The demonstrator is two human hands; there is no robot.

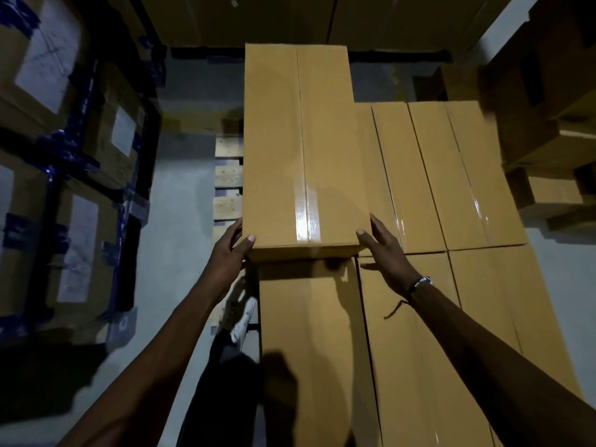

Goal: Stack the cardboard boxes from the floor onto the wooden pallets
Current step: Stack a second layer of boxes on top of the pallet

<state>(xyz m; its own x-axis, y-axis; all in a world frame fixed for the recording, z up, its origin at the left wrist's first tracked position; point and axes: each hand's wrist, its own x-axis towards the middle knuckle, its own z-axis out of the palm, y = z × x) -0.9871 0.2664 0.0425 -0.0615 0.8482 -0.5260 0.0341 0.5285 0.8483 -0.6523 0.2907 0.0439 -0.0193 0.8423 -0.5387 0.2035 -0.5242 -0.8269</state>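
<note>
From above, the long tan cardboard box with a glossy taped seam [303,150] sits raised over the layer of matching tan cartons [451,175] on the slatted wooden pallet [228,175], its near end held at both corners, likely to steer it square. The left hand [230,253] curls its grip round the left corner, thumb on top; the right hand [383,250] presses flat, fingers straight, against the right side. Smooth card, shiny tape, rough planks.
</note>
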